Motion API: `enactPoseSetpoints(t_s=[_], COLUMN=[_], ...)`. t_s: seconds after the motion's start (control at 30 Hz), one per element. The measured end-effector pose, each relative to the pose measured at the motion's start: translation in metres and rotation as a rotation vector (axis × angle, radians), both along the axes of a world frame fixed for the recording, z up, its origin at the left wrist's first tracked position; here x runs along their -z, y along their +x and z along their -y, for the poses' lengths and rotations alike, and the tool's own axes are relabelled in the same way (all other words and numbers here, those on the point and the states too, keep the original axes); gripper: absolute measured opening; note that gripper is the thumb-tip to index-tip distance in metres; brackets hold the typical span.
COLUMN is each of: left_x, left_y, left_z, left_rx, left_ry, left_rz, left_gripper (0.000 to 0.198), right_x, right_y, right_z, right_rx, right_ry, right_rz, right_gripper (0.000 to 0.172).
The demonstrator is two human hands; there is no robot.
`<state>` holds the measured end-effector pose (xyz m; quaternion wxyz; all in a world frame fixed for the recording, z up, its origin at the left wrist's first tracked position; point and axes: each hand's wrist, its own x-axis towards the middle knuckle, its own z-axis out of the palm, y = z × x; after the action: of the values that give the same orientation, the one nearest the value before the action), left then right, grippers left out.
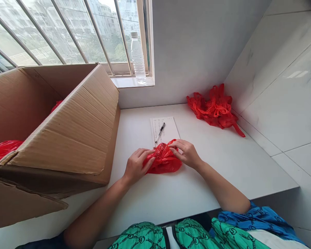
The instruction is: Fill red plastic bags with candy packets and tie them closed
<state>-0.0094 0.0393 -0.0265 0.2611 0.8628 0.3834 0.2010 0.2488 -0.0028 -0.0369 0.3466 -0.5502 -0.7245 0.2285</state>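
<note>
A crumpled red plastic bag [164, 164] lies on the white tabletop between my two hands, its top bunched into folds. My left hand [138, 165] grips its left side, thumb and fingers curved around the plastic. On the other side, my right hand [188, 154] has the upper right edge of the bag between thumb and fingers. Whether anything is inside the bag cannot be seen. Just behind it, a notebook [172, 129] with handwritten lines lies open to view, and a black-and-clear pen [160, 132] rests across the page.
A large open cardboard box [75, 135] stands at the left with red plastic [3, 152] inside. More red plastic bags [215, 107] are heaped in the back right corner of the table [238, 166]. A clear water bottle [138, 60] stands on the sill by the barred window.
</note>
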Motion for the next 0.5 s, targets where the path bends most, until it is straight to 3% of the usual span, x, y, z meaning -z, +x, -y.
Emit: enactPoseSetpoints(t_s=[0.1, 0.2, 0.27, 0.37, 0.43, 0.5], left_x=[0.002, 0.004, 0.001, -0.009, -0.016, -0.019], left_y=[0.006, 0.009, 0.008, 0.007, 0.007, 0.008], left_z=[0.004, 0.005, 0.003, -0.002, -0.005, -0.007], left_rx=[0.116, 0.065, -0.074, -0.309, -0.417, -0.461], left_ry=[0.074, -0.026, -0.211, -0.630, -0.925, -1.165], left_rz=[-0.060, -0.072, 0.021, 0.299, 0.515, 0.694], left_gripper=[0.030, 0.025, 0.023, 0.032, 0.038, 0.040], right_x=[-0.001, -0.001, -0.003, -0.006, -0.006, -0.006], right_y=[-0.007, -0.010, -0.008, -0.002, 0.000, -0.003], right_z=[0.004, 0.005, 0.004, 0.001, -0.001, -0.001], right_rx=[-0.117, -0.152, -0.083, 0.112, 0.196, 0.181], right_ry=[0.014, 0.026, 0.007, -0.096, -0.244, -0.463], right_rz=[0.045, 0.072, 0.021, -0.166, -0.327, -0.529], right_gripper=[0.018, 0.021, 0.020, 0.024, 0.027, 0.037])
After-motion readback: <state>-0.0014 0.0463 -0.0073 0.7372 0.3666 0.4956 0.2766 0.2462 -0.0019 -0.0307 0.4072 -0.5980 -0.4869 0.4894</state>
